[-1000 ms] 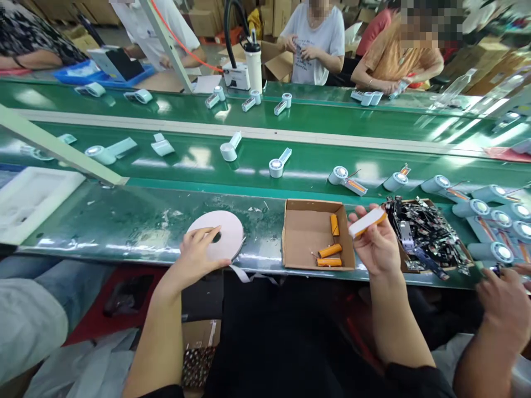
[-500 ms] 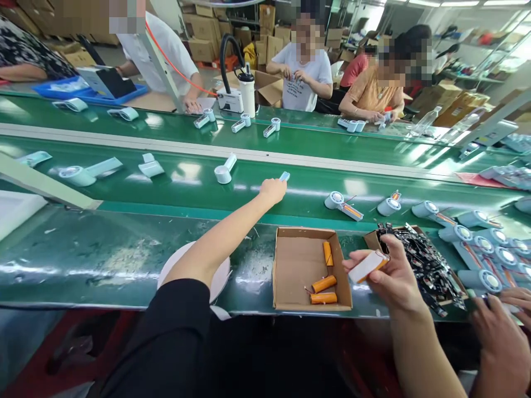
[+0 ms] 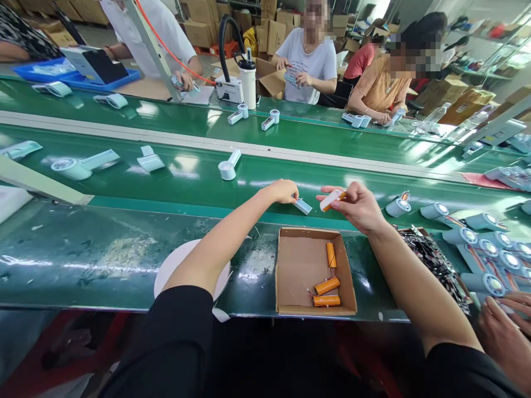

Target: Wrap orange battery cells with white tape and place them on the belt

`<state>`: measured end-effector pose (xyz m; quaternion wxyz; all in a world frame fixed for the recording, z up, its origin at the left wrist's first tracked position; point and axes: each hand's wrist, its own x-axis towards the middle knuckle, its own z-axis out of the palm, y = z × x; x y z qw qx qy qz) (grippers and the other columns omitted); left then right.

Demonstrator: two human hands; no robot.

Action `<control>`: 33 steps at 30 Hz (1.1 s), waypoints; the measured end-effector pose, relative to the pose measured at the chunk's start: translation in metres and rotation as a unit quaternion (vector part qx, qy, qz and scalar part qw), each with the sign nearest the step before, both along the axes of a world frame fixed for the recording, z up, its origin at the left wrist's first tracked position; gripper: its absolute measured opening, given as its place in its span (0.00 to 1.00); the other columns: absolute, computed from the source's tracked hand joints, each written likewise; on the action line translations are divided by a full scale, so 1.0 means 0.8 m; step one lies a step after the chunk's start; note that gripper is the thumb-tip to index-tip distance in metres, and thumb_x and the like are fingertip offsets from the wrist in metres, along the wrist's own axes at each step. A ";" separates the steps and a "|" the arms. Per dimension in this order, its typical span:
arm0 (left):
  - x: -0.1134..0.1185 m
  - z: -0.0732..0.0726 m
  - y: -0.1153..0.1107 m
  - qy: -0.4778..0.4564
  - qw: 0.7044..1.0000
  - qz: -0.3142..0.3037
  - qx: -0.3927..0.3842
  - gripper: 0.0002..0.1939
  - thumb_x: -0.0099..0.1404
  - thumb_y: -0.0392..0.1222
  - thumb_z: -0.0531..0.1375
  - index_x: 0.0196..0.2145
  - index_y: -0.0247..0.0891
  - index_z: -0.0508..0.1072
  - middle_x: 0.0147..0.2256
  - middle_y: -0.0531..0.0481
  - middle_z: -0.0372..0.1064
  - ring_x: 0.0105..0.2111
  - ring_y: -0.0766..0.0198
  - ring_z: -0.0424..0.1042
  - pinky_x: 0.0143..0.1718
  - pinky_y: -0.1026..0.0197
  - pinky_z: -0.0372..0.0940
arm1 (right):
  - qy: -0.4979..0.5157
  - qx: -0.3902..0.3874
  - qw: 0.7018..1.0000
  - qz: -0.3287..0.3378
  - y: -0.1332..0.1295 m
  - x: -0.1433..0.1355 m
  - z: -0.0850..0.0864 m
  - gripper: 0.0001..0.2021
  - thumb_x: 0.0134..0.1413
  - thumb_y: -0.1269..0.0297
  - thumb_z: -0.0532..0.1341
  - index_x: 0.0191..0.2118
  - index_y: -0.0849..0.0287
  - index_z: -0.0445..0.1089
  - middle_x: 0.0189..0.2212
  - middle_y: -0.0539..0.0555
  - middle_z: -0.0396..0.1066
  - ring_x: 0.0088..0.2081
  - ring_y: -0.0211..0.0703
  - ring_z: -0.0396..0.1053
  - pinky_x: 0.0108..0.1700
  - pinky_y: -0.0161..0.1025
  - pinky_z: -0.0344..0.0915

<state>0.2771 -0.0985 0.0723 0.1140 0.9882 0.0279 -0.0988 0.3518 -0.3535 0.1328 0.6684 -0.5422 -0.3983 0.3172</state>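
Largest for us is the green belt [image 3: 186, 190], which crosses the middle of the frame. Below it, along the lower half, runs the table [image 3: 103, 243]. The cardboard box [image 3: 296, 271] stands on it at lower centre, probably so that both arms can reach it. At lower left of centre we see the white roll [image 3: 168, 265], partly covered by the left forearm.

Just above the box, our left hand [image 3: 283, 191] has fingers bent around one end of the pale blue device [image 3: 303, 207], perhaps to steady it. Our right hand [image 3: 359, 207], right of centre, pinches the white-and-orange piece [image 3: 332, 200] between thumb and fingers, other fingers spread; this grip seems to leave the white face free. Smallest, the three orange cylinders [image 3: 327, 286] lie on the box's right side.
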 end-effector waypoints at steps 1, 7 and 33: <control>0.002 0.000 0.001 -0.003 1.000 0.004 -0.002 0.13 0.66 0.48 0.62 0.46 0.48 0.83 0.49 0.50 0.80 0.48 0.57 0.76 0.49 0.62 0.67 | -0.015 -0.022 1.000 0.001 0.012 0.008 -0.014 0.29 0.47 0.57 0.81 0.34 0.52 0.56 0.47 0.56 0.80 0.48 0.57 0.80 0.51 0.54 0.79; 0.008 -0.005 -0.008 -0.037 0.998 0.046 0.000 0.14 0.72 0.47 0.57 0.47 0.48 0.81 0.48 0.49 0.80 0.48 0.56 0.77 0.48 0.60 0.67 | -0.202 -0.177 0.963 -0.034 0.055 0.040 -0.091 0.25 0.53 0.50 0.69 0.54 0.53 0.67 0.40 0.52 0.80 0.43 0.53 0.79 0.48 0.52 0.78; 0.034 -0.019 -0.040 -0.088 0.985 0.131 -0.076 0.13 0.73 0.45 0.56 0.45 0.45 0.81 0.46 0.46 0.80 0.47 0.54 0.77 0.44 0.59 0.66 | -0.503 -0.360 0.785 -0.014 0.048 0.042 -0.114 0.16 0.73 0.61 0.57 0.61 0.56 0.66 0.39 0.56 0.80 0.40 0.57 0.78 0.40 0.40 0.67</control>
